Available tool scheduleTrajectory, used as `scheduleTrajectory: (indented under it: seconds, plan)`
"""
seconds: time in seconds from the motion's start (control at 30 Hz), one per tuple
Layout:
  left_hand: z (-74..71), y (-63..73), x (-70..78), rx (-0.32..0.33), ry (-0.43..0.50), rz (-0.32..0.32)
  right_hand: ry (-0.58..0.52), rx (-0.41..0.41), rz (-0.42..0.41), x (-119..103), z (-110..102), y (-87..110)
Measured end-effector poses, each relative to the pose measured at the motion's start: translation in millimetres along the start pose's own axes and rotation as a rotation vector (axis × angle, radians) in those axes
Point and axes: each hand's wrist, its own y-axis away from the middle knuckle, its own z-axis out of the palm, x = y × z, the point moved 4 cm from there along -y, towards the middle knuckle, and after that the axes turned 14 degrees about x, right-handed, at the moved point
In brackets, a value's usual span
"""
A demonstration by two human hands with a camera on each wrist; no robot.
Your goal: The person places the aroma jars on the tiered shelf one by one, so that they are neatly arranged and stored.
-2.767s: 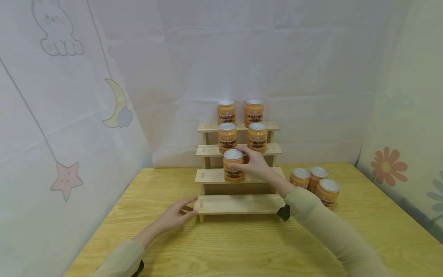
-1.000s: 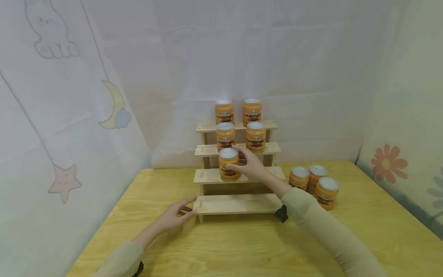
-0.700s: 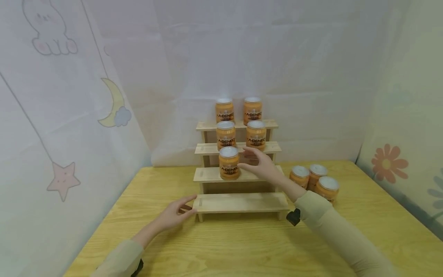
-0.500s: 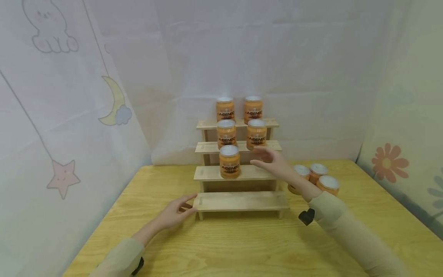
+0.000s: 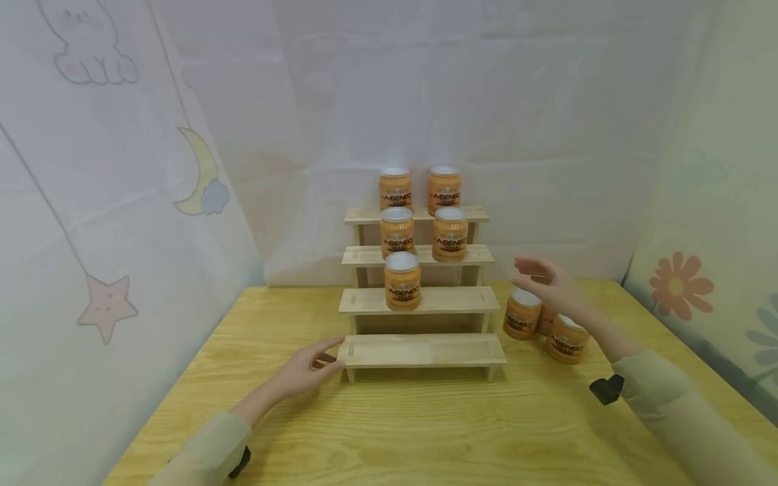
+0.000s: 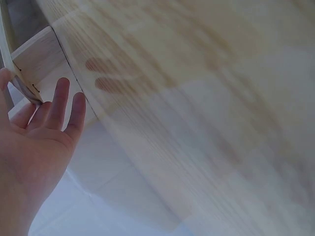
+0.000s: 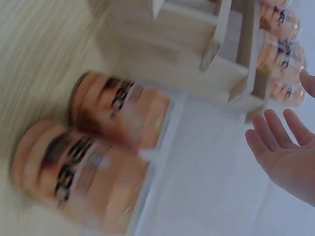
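Observation:
A four-step wooden display stand point(image 5: 419, 348) stands on the table. My left hand point(image 5: 304, 370) holds the left end of its lowest step, thumb at the front edge and fingers at the back; the left wrist view shows the fingers point(image 6: 60, 101) at the board's end. My right hand point(image 5: 556, 289) is in the air right of the stand, fingers loosely bent, nothing in its grasp. Below it, three orange cans with silver lids stand on the table, the nearest can point(image 5: 566, 339) partly under the wrist. A single can point(image 5: 402, 282) sits left of centre on the second step up.
Two cans stand on the third step, including the right can point(image 5: 450, 236). Two more cans are on the top step, including the left can point(image 5: 396, 191). Behind the wooden table point(image 5: 389, 432) hangs a pale cloth backdrop point(image 5: 516, 101), with printed cloth at both sides.
My right hand set the can down on the second step up, shifted slightly left, then let go. It moved right to above the loose cans. My left hand stayed at the stand.

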Motion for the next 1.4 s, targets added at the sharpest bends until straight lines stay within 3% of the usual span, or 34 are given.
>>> scheduleTrajectory:
  seconds: [0.23, 0.5, 0.77, 0.83, 1.0, 1.07, 1.4]
  plan:
    - [-0.6, -1.5, -0.5, -0.011, 0.007, -0.006, 0.108, -0.003, 0.064, 29, -30, 15.2]
    - [1.7, -1.0, -1.4, -0.016, 0.015, 0.005, 0.191, -0.023, 0.145, 65, -48, 32.3]
    - [1.0, -0.3, 0.1, -0.014, 0.017, -0.005, 0.282, -0.099, 0.233, 85, -52, 49.3]
    - [-0.8, 0.7, 6.6, -0.013, 0.021, -0.004, 0.311, -0.114, 0.27, 90, -51, 51.9]
    - [-0.6, 1.2, 4.9, -0.01, 0.016, 0.009, 0.321, -0.098, 0.347, 104, -44, 57.4]
    - [1.1, 1.1, -1.8, -0.009, 0.007, 0.011, 0.32, -0.074, 0.345, 105, -43, 59.5]
    - [1.3, 0.6, -0.6, 0.0, 0.001, 0.022, 0.363, -0.061, 0.285, 107, -46, 65.0]
